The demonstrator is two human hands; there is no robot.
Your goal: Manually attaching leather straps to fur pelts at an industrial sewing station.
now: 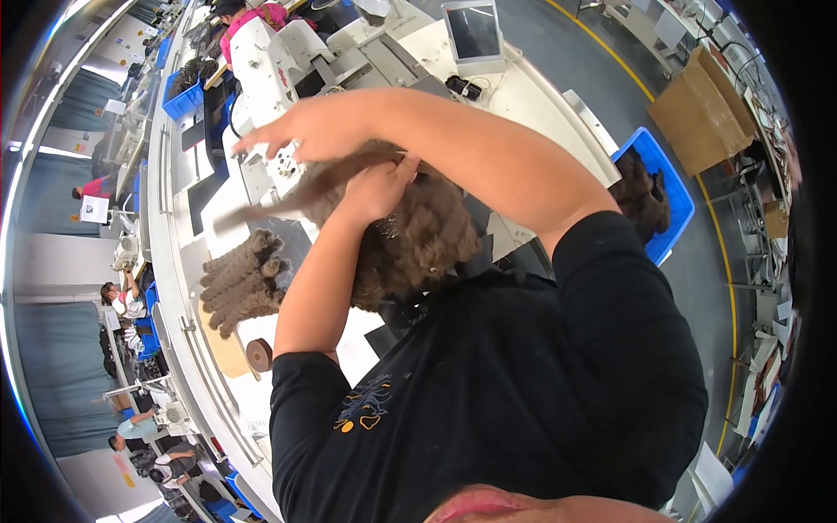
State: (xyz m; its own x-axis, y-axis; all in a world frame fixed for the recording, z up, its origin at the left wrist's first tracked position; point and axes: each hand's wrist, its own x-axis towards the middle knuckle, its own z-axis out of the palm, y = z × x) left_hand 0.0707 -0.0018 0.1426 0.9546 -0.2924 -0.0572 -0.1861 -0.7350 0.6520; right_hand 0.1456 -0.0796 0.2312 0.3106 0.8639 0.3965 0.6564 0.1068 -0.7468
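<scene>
A large brown fur piece [432, 231] hangs in front of my chest, its pile facing me. My left hand [380, 188] is closed on its upper edge, thumb up. A flat brown strip [288, 199], smeared by motion, runs left from that edge. Above the strip, my right hand [309, 129] reaches across to the left, fingers stretched out and apart, with nothing visible in them. My right forearm hides part of the table behind. Left of my left forearm lie several rolled brown fur pieces [242, 279], side by side on the worktable [349, 336].
A white sewing machine [261, 65] stands beyond my hands. A brown tape roll [259, 355] lies near the rolled fur. At right are a blue bin [676, 166] with dark fur and a cardboard box [702, 113]. Other people work at far left and at the top.
</scene>
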